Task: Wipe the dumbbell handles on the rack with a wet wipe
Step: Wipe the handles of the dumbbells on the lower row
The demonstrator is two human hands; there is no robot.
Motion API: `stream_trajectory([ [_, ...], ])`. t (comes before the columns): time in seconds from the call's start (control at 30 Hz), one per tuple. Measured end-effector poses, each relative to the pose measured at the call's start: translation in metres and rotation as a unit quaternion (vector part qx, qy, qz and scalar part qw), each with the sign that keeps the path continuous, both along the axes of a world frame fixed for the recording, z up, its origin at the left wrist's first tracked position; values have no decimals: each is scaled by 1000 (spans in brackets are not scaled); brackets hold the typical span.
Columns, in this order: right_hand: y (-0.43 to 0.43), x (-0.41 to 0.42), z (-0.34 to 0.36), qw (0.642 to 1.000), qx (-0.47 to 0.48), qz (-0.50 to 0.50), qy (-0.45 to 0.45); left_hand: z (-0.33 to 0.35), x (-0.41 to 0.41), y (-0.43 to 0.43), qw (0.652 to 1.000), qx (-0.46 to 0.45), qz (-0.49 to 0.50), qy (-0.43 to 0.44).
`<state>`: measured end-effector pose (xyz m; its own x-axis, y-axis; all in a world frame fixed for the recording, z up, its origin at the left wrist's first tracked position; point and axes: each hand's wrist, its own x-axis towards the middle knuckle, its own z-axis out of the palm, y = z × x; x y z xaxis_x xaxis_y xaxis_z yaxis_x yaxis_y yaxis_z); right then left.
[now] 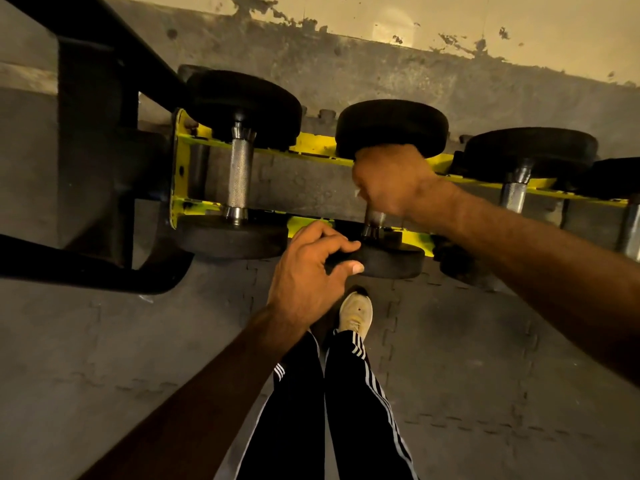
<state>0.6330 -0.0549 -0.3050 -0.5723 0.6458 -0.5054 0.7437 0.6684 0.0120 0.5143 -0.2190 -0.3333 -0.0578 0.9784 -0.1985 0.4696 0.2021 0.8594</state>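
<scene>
Grey floor mats, stained wall, yellow rack. Right hand fingers wrap the middle dumbbell handle; left hand fingers pinch its near plate.

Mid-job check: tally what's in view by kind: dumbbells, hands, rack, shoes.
Dumbbells: 4 (left dumbbell, middle dumbbell, right dumbbell, cut-off dumbbell at the right edge)
Hands: 2 (left hand, right hand, both on the middle dumbbell)
Yellow rack: 1
Shoe: 1
Total: 8

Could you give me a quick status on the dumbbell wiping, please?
Right hand wrapped round middle dumbbell handle, wipe hidden. Left hand grips its near head. Left-end handle unobstructed.
</scene>
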Motion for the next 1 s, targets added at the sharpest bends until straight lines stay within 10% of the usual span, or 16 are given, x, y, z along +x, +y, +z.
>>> stream_trajectory([
  [0.2,-21,34,-13,981,-165,46,93,-1,-2,1,1000,-1,-9,1],
  [0.37,-28,56,-24,929,-49,-221,293,-3,-2,1,1000,-3,-16,-1],
  [0.5,-52,65,-24,916,-164,-250,267,-3,-4,1,1000,-8,-18,-7],
  [0.73,-42,57,-48,676,-111,-574,447,-5,-3,0,1000,-6,-16,-6],
  [1.0,-43,73,-44,667,-274,-600,348,-6,-3,-1,1000,1,-14,-3],
])
